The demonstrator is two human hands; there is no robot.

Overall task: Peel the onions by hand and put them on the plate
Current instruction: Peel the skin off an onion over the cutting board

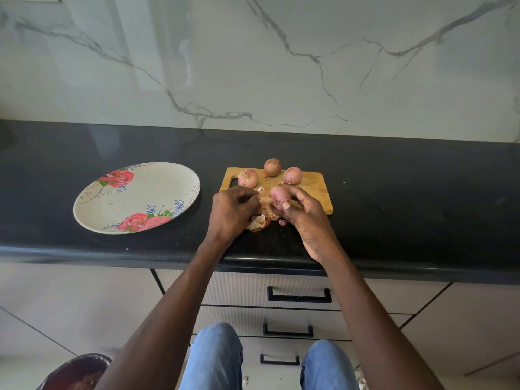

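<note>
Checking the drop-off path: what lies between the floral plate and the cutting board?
In the head view, only bare black countertop separates the plate from the cutting board. The left hand sits nearer, at the board's front-left corner.

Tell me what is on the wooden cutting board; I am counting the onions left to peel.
Three unpeeled onions sit along the far edge of the cutting board. The right hand holds a fourth onion over the near edge. Both hands and loose skins cover that near part.

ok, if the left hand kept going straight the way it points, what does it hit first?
Probably the pinkish unpeeled onion at the wooden cutting board's left end, just beyond the left hand; depth is uncertain.
</note>
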